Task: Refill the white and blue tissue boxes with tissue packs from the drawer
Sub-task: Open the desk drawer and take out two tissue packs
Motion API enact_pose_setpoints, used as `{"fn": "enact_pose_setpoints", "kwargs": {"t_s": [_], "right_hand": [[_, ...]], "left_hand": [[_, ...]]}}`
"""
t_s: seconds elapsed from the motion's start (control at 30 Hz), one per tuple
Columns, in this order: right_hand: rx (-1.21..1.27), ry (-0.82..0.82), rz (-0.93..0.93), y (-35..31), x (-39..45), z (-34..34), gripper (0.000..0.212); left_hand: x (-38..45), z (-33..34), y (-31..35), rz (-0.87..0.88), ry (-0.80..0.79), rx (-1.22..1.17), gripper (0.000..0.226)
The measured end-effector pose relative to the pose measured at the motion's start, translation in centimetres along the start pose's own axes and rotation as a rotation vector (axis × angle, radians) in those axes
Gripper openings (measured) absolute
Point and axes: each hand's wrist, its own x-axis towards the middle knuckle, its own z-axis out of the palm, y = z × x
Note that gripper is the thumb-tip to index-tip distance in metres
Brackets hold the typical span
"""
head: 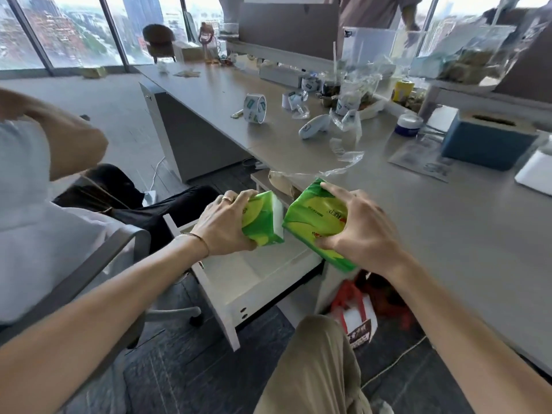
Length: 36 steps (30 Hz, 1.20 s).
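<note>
Each hand holds a green tissue pack above the open white drawer [239, 282]. My left hand [224, 225] grips one tissue pack [264, 222] by its end. My right hand [358, 231] grips a second, larger-looking tissue pack [316, 219], tilted, at the desk's front edge. The drawer's visible inside looks bare. The blue tissue box [487, 141] stands on the desk at the far right, its slot on top. A white tissue box [534, 171] lies beside it, cut off by the frame's right edge.
A person sits in an office chair [98, 270] close on my left. The desk [448, 219] carries tape rolls [254, 109], crumpled plastic wrap [343, 156], a white handheld device [313, 127], a lidded tub [408, 124] and clutter behind. A red-and-white bag [355, 312] sits under the desk.
</note>
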Motion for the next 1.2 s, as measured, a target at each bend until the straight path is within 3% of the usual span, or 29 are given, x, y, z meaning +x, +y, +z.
{"fn": "enact_pose_setpoints", "kwargs": {"t_s": [0.3, 0.6, 0.93, 1.07, 1.2], "right_hand": [[-0.031, 0.154, 0.040, 4.2, -3.6, -8.5, 0.105], [-0.207, 0.222, 0.128, 13.5, -3.8, -16.2, 0.102], [-0.265, 0.041, 0.190, 22.8, 0.9, -18.0, 0.103], [-0.231, -0.039, 0.211, 24.6, 2.0, -17.4, 0.103], [-0.197, -0.093, 0.204, 26.0, 2.1, -17.3, 0.101]], "left_hand": [[4.8, -4.0, 9.5, 0.126, 0.066, -0.018, 0.107], [11.8, -0.6, 23.6, 0.284, -0.037, 0.008, 0.115], [16.5, 2.3, 28.2, 0.245, -0.147, 0.080, 0.106], [16.6, 1.9, 29.5, 0.291, -0.077, 0.043, 0.098], [17.6, 1.8, 33.2, 0.388, 0.009, -0.055, 0.076]]}}
